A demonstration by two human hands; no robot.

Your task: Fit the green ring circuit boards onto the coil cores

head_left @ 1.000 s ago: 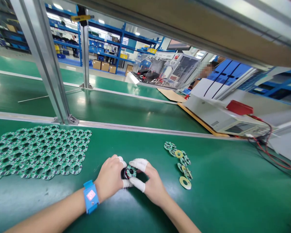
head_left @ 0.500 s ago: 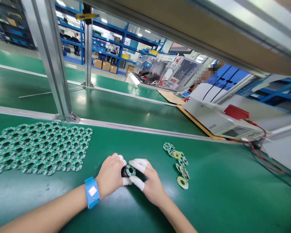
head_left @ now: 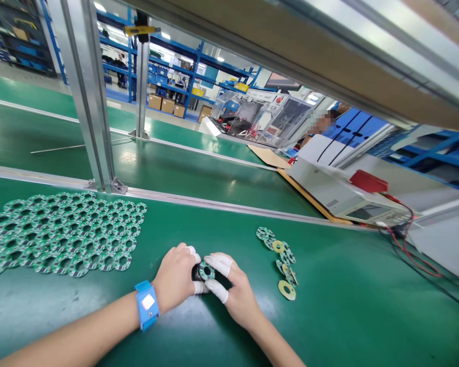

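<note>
My left hand (head_left: 178,272), with white finger cots and a blue wrist strap (head_left: 147,304), is closed around a dark round part (head_left: 195,272) that its fingers mostly cover. At the part's right end sits a ring-shaped green circuit board (head_left: 207,271), its hole facing up toward me. My right hand (head_left: 235,288), also in white finger cots, pinches the board's edge between thumb and fingers. Whether the board touches the dark part all round cannot be made out. Left of my hands lies a wide sheet of joined or closely laid ring boards (head_left: 67,232).
Several loose ring boards (head_left: 286,251), some with yellow faces (head_left: 286,290) up, lie to the right. A metal upright (head_left: 86,97) and a rail (head_left: 199,203) border the green bench. A white instrument (head_left: 329,186) with red and black cables stands at right. Another person is partly visible behind it.
The view has shifted slightly. Both hands keep nearly the same place and grip on the dark part and the ring board.
</note>
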